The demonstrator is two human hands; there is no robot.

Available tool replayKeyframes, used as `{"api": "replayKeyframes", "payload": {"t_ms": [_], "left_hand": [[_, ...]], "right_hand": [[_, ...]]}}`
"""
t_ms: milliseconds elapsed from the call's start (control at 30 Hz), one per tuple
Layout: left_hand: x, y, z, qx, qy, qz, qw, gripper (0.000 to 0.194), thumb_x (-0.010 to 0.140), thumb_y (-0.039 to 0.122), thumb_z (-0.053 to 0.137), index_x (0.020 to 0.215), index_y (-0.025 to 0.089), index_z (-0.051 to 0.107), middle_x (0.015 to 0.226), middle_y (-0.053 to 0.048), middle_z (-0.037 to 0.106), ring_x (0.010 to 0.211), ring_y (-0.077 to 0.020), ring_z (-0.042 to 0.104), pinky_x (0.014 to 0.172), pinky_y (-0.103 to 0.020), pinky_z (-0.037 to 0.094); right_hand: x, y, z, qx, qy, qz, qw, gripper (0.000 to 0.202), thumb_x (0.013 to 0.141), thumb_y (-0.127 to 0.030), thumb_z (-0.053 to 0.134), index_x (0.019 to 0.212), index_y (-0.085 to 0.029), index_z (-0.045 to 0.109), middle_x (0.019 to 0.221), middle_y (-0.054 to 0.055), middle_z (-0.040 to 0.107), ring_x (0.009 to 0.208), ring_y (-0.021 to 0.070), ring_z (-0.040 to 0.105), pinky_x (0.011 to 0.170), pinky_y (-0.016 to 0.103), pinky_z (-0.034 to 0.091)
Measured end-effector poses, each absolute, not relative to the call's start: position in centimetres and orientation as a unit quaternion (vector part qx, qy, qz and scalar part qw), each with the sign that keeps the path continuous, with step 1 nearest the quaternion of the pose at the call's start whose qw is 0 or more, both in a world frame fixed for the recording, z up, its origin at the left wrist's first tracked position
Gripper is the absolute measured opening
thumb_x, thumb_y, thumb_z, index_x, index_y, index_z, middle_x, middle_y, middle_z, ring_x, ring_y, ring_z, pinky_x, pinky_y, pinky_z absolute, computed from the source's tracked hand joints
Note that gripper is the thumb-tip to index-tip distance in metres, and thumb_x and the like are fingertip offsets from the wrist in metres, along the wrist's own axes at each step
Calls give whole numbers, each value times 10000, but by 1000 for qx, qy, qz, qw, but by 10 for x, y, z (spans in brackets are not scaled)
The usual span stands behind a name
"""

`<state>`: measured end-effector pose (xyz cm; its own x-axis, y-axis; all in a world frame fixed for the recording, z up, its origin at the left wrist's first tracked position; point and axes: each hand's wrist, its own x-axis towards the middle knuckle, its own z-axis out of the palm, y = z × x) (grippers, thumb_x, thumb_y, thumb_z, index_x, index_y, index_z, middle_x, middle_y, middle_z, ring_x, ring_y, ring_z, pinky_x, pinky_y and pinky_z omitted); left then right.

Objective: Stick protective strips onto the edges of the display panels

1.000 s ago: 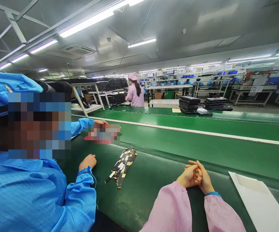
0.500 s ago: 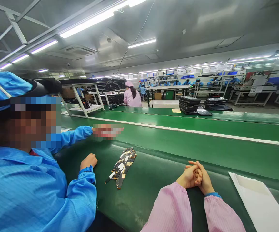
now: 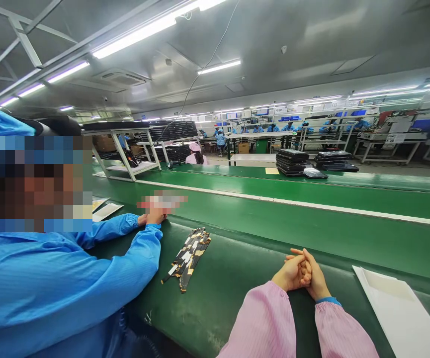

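Observation:
My left hand [image 3: 288,273] and my right hand [image 3: 316,279] are clasped together, fingers interlaced, above the green work surface [image 3: 229,288]. Both are closed, and no object shows between them. To their left lies a pile of flat flex cables [image 3: 190,256], black with tan and white patches, apart from my hands. On the other side, a white paper sheet or folder [image 3: 404,308] rests near my right sleeve.
A co-worker in blue [image 3: 61,278] sits close on the left, both hands together at a blurred object [image 3: 162,201]. Beyond runs a green belt [image 3: 274,214] with a white strip. Stacks of black panels [image 3: 292,162] and a white rack [image 3: 132,154] stand farther back.
The co-worker has leaned in and brought both hands together at the blurred object, uncovering white papers behind. A person in pink far back has sunk lower. My hands stayed still.

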<state>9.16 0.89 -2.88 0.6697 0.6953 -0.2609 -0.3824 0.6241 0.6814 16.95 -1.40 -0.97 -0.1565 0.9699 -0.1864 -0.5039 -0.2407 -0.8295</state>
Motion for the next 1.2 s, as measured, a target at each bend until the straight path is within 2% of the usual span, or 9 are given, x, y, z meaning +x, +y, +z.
{"api": "replayKeyframes", "payload": {"t_ms": [733, 1200], "left_hand": [[89, 9, -30, 309, 259, 313, 860, 493, 828, 418, 249, 472, 157, 469, 303, -17, 447, 237, -99, 357, 328, -203, 234], [88, 10, -26, 297, 275, 313, 859, 517, 841, 416, 245, 461, 147, 469, 310, -16, 436, 249, -80, 347, 337, -193, 217]], "right_hand": [[165, -14, -9, -384, -312, 692, 526, 348, 689, -464, 528, 902, -197, 600, 799, 53, 683, 817, 250, 625, 704, 360, 497], [165, -11, -9, -385, -315, 688, 529, 367, 688, -465, 532, 913, -183, 603, 824, 67, 681, 868, 262, 610, 702, 360, 496]]}}
